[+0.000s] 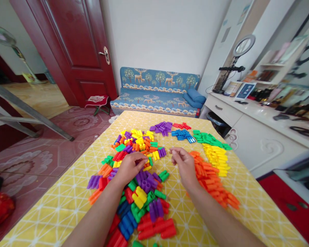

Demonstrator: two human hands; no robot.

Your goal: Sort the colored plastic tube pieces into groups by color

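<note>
A mixed heap of plastic building pieces (137, 171) in red, blue, yellow, green, purple and orange covers the left half of a table with a yellow patterned cloth (67, 202). My left hand (130, 166) rests on the heap, its fingers curled around a small piece at its fingertips. My right hand (183, 164) hovers just right of the heap with fingers loosely curled in a pinch, and I cannot make out anything in them. Sorted groups lie to the right: orange (211, 181), yellow (217, 157), green (208, 138), blue (182, 134), red (182, 126) and purple (161, 127).
A blue patterned sofa (157, 92) stands beyond the table's far end. A white dresser (252, 137) with a ring light (243, 46) runs along the right. A dark red door (74, 51) and a metal ladder (28, 109) are at the left.
</note>
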